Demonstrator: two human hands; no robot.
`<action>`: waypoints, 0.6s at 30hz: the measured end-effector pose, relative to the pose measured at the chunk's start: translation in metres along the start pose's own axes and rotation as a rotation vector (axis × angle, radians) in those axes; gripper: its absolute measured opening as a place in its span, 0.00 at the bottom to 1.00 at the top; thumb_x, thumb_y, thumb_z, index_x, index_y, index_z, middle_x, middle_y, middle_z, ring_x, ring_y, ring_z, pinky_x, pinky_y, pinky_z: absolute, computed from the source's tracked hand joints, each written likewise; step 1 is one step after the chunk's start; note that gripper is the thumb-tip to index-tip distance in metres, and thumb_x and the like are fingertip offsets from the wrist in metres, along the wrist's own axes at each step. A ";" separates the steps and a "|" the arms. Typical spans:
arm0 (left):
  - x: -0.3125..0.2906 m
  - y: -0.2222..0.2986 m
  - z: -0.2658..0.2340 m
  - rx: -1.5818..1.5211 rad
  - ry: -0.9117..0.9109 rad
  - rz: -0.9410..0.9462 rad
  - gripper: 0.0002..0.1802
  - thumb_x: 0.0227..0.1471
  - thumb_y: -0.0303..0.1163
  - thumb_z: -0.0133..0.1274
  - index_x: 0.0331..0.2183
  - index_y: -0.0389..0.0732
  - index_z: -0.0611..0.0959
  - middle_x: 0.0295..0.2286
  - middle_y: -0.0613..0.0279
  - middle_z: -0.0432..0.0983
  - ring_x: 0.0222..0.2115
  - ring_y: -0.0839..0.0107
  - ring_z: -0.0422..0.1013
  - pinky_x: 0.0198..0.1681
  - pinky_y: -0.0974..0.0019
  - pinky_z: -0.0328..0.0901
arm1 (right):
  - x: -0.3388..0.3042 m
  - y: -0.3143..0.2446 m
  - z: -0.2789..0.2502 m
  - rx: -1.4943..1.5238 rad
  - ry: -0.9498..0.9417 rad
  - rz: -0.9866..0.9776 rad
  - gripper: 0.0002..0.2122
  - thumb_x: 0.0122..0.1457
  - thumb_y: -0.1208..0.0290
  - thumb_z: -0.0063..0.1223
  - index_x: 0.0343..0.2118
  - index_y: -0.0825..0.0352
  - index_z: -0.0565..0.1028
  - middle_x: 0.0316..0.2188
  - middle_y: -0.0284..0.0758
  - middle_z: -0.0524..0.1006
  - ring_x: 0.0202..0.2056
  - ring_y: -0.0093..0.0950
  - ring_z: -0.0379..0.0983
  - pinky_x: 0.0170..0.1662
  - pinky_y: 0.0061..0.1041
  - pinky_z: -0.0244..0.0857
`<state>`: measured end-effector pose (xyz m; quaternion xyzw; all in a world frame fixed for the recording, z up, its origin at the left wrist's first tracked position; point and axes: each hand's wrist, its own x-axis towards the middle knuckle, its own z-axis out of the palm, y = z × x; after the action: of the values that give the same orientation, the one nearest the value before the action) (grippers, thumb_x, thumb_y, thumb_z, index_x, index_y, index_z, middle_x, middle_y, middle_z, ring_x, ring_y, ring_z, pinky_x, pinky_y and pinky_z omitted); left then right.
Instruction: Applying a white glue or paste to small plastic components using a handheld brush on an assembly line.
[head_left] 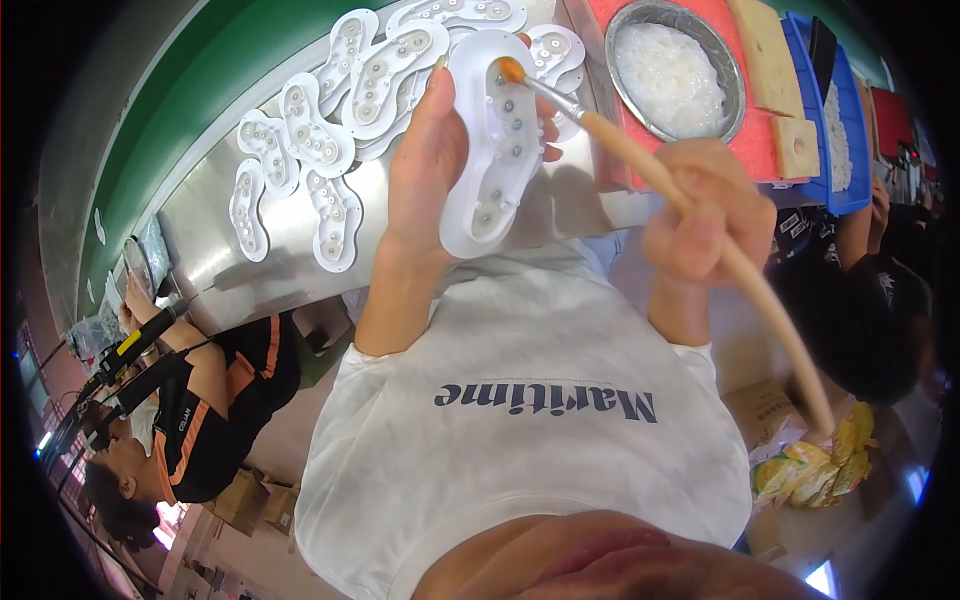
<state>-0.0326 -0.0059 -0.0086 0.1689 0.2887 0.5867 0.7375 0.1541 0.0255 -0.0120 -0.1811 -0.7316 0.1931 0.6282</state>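
My left hand (425,170) grips a white sole-shaped plastic piece (497,160) by its edge and holds it up over the steel table (280,265); small round studs dot its inner face. My right hand (700,215) is closed on the long tan handle of a brush (640,160). The brush's orange bristle tip (510,70) touches the upper end of the held piece. A round metal bowl (672,70) of white paste sits just beyond my right hand.
Several more white sole-shaped pieces (330,130) lie spread on the table to the left. The bowl rests on a red tray (760,140) beside a blue bin (845,130). One person (200,400) sits at lower left, another (860,300) at right. A yellow bag (820,465) lies below.
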 end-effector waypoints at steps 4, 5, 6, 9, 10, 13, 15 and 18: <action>0.005 -0.003 -0.008 0.034 -0.013 -0.019 0.31 0.61 0.51 0.27 0.53 0.37 0.65 0.36 0.52 0.73 0.38 0.64 0.71 0.42 0.59 0.67 | -0.004 -0.009 0.015 0.071 0.028 -0.047 0.07 0.56 0.72 0.46 0.29 0.72 0.67 0.19 0.40 0.73 0.15 0.28 0.68 0.16 0.24 0.62; 0.005 -0.002 -0.007 0.023 -0.002 -0.015 0.31 0.61 0.51 0.27 0.53 0.38 0.66 0.36 0.52 0.73 0.38 0.64 0.71 0.42 0.59 0.67 | -0.003 -0.006 0.015 0.071 0.028 -0.038 0.07 0.56 0.72 0.46 0.29 0.72 0.67 0.19 0.40 0.73 0.15 0.28 0.68 0.16 0.24 0.62; 0.004 -0.001 -0.006 0.013 0.010 -0.010 0.30 0.61 0.51 0.27 0.53 0.38 0.66 0.36 0.52 0.73 0.38 0.64 0.71 0.42 0.59 0.67 | -0.004 -0.001 0.013 0.097 0.016 -0.042 0.07 0.56 0.73 0.47 0.30 0.72 0.68 0.19 0.40 0.73 0.15 0.28 0.67 0.16 0.24 0.62; -0.003 0.000 -0.004 0.035 0.039 -0.059 0.30 0.61 0.51 0.27 0.52 0.39 0.66 0.37 0.52 0.73 0.38 0.64 0.71 0.42 0.59 0.67 | 0.002 0.002 0.001 0.058 -0.039 -0.012 0.10 0.58 0.69 0.45 0.31 0.73 0.67 0.20 0.44 0.73 0.17 0.29 0.67 0.17 0.24 0.61; -0.003 0.000 -0.002 0.035 0.034 -0.065 0.30 0.61 0.51 0.27 0.52 0.39 0.66 0.37 0.52 0.73 0.38 0.64 0.71 0.42 0.59 0.67 | 0.005 0.001 -0.003 -0.014 -0.078 0.012 0.14 0.61 0.64 0.42 0.31 0.75 0.67 0.22 0.48 0.73 0.19 0.29 0.67 0.18 0.24 0.60; -0.002 -0.002 -0.001 0.004 0.033 -0.070 0.30 0.61 0.51 0.26 0.52 0.40 0.67 0.36 0.53 0.73 0.37 0.65 0.71 0.42 0.59 0.67 | 0.003 -0.005 -0.003 -0.095 -0.107 0.015 0.13 0.60 0.66 0.43 0.31 0.75 0.68 0.21 0.48 0.73 0.17 0.29 0.66 0.18 0.24 0.60; -0.002 -0.002 -0.006 0.014 0.033 -0.035 0.30 0.61 0.51 0.26 0.51 0.39 0.67 0.36 0.52 0.73 0.37 0.65 0.71 0.42 0.59 0.68 | 0.004 -0.014 0.000 -0.102 -0.155 0.037 0.12 0.59 0.67 0.43 0.30 0.75 0.68 0.21 0.48 0.73 0.16 0.29 0.66 0.18 0.24 0.60; -0.002 -0.003 -0.001 0.018 0.075 -0.034 0.29 0.61 0.51 0.27 0.51 0.38 0.67 0.36 0.52 0.73 0.37 0.64 0.72 0.42 0.59 0.68 | 0.002 -0.026 0.001 -0.111 -0.187 0.036 0.11 0.59 0.68 0.45 0.29 0.74 0.68 0.21 0.46 0.72 0.16 0.30 0.66 0.18 0.25 0.61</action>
<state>-0.0316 -0.0088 -0.0109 0.1483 0.3243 0.5773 0.7345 0.1524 0.0043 0.0029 -0.2099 -0.7931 0.1799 0.5427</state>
